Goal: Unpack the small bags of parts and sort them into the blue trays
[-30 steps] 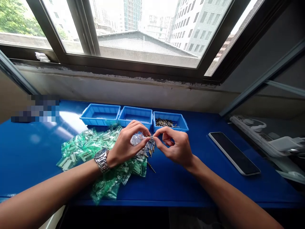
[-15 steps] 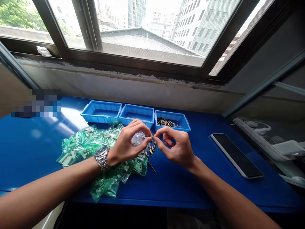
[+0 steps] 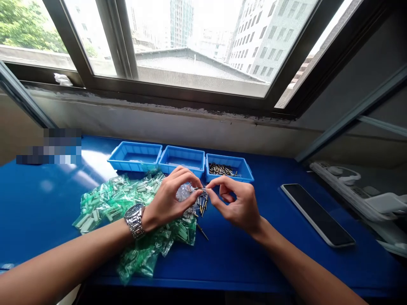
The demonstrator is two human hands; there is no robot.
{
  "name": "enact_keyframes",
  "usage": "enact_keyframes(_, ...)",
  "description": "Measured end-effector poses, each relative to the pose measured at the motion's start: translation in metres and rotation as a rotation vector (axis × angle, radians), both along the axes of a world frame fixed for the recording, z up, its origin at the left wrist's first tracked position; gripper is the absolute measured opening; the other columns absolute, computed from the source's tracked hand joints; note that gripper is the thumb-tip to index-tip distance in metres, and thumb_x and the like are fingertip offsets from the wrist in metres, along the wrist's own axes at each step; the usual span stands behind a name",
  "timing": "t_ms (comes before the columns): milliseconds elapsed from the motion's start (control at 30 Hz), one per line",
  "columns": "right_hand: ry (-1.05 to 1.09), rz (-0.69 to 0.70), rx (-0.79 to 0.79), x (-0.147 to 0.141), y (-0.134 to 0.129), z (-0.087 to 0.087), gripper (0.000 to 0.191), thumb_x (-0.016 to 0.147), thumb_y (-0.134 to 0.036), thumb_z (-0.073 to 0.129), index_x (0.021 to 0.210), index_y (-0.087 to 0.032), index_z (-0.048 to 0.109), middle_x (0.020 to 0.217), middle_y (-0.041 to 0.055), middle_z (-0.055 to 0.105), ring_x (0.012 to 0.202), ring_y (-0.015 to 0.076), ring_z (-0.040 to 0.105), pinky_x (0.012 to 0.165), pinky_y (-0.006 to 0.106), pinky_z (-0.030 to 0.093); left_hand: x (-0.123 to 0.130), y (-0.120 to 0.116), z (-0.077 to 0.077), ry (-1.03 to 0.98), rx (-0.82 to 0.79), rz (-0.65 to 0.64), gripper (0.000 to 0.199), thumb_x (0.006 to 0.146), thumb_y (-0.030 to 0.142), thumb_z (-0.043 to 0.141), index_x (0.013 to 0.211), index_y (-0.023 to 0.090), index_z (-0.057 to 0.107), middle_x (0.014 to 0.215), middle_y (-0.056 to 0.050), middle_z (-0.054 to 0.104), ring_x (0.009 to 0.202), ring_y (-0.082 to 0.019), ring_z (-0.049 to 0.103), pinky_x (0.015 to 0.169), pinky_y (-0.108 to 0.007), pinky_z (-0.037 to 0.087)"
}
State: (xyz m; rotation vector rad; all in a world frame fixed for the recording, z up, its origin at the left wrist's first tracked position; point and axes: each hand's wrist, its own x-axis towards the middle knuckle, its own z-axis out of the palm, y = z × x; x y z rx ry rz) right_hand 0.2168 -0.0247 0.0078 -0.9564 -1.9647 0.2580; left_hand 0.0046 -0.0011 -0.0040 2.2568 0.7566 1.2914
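Green plastic packets (image 3: 103, 205) sprawl at left, right under the watch wrist; one dip there could shove them into the loose pins. Left hand (image 3: 173, 195), thumb and forefinger pinching one end of a slim metal pin (image 3: 204, 189), held up between the hands! Loose metal pins (image 3: 203, 207) lie just below: a slip, and it could vanish among them. Right hand (image 3: 238, 202) nips the other end; uneven pressure could flick it loose.

Fingers (image 3: 190, 201) partly hide a thin piece (image 3: 204, 189) too small to identify
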Motion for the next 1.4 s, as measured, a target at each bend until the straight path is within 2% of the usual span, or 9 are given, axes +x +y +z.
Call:
enact_keyframes(167,-0.001,0.039,0.035,-0.001,-0.001,0.0,0.004,0.091,-0.021,0.07,0.089,-0.019,0.072,0.054,-0.0092,0.04,0.043,0.0082,0.037,0.046,0.023,0.034,0.001,0.0,-0.002,0.052,0.017,-0.04,0.002,0.096,0.02,0.069,0.095,0.019,0.067,0.093,-0.006,0.071,0.092,-0.023,0.061,0.08,-0.037,0.052)
enact_keyframes(500,-0.107,0.087,-0.077,0.005,0.005,0.003,0.007,0.091,-0.021,0.07,0.086,-0.017,0.074,0.056,-0.0082,0.04,0.046,0.0082,0.037,0.048,0.024,0.033,0.0,0.0,0.0,-0.038,0.028,0.018,0.004,0.098,0.019,0.07,0.102,0.019,0.067,0.097,-0.005,0.071,0.093,-0.021,0.062,0.084,-0.038,0.051)
enact_keyframes(700,-0.188,-0.297,0.008,0.039,0.031,0.008,0.012,0.093,-0.027,0.072,0.086,-0.018,0.078,0.053,-0.0068,0.043,0.046,0.0101,0.041,0.053,0.026,0.036,-0.003,0.002,-0.002,-0.078,-0.011,0.065,0.008,0.103,0.023,0.064,0.096,0.019,0.063,0.092,-0.004,0.068,0.088,-0.019,0.06,0.078,-0.036,0.05)
enact_keyframes(833,-0.231,-0.397,-0.015,0.05,0.033,0.017,0.017,0.093,-0.033,0.074,0.088,-0.017,0.078,0.054,-0.0057,0.045,0.047,0.011,0.043,0.054,0.027,0.035,-0.004,0.001,-0.002,-0.063,-0.008,0.019,0.015,0.103,0.023,0.064,0.088,0.02,0.062,0.086,-0.003,0.068,0.085,-0.02,0.058,0.08,-0.037,0.049)
enact_keyframes(900,-0.246,-0.229,-0.141,0.044,0.024,0.025,0.024,0.094,-0.035,0.072,0.077,-0.017,0.073,0.052,-0.0056,0.044,0.046,0.0102,0.04,0.049,0.026,0.031,-0.004,0.001,-0.001,-0.054,-0.011,0.005,0.021,0.104,0.023,0.061,0.083,0.02,0.062,0.083,-0.003,0.067,0.084,-0.02,0.058,0.081,-0.038,0.048)
enact_keyframes(967,-0.344,0.086,-0.454,0.033,0.012,0.034,0.03,0.094,-0.038,0.071,0.071,-0.018,0.071,0.053,-0.0047,0.049,0.046,0.0098,0.042,0.046,0.024,0.03,-0.004,0.001,-0.001,-0.057,-0.021,-0.008,0.027,0.106,0.022,0.056,0.08,0.02,0.063,0.081,-0.003,0.067,0.084,-0.02,0.058,0.082,-0.038,0.048)
enact_keyframes(1033,-0.512,0.263,-0.649,0.022,0.0,0.04,0.028,0.091,-0.04,0.074,0.073,-0.019,0.072,0.056,-0.0042,0.055,0.049,0.0093,0.046,0.049,0.023,0.031,-0.005,0.001,-0.001,-0.063,-0.033,-0.026,0.029,0.106,0.021,0.053,0.08,0.019,0.064,0.08,-0.003,0.067,0.083,-0.02,0.058,0.083,-0.038,0.048)
enact_keyframes(1300,-0.762,0.207,-0.61,0.007,-0.015,0.029,0.003,0.084,-0.026,0.07,0.083,-0.024,0.072,0.067,-0.003,0.068,0.055,0.0123,0.053,0.055,0.027,0.026,-0.004,-0.001,0.002,-0.052,-0.036,-0.052,0.028,0.104,0.016,0.053,0.079,0.018,0.065,0.079,-0.004,0.067,0.079,-0.019,0.058,0.082,-0.038,0.048)
enact_keyframes(1400,-0.762,0.225,-0.635,0.01,-0.015,0.027,0.008,0.083,-0.019,0.066,0.078,-0.024,0.07,0.065,-0.0044,0.067,0.054,0.0118,0.05,0.055,0.027,0.028,-0.004,0.0,0.003,-0.051,-0.029,-0.055,0.027,0.103,0.015,0.054,0.079,0.017,0.066,0.079,-0.004,0.067,0.079,-0.019,0.058,0.081,-0.038,0.049)
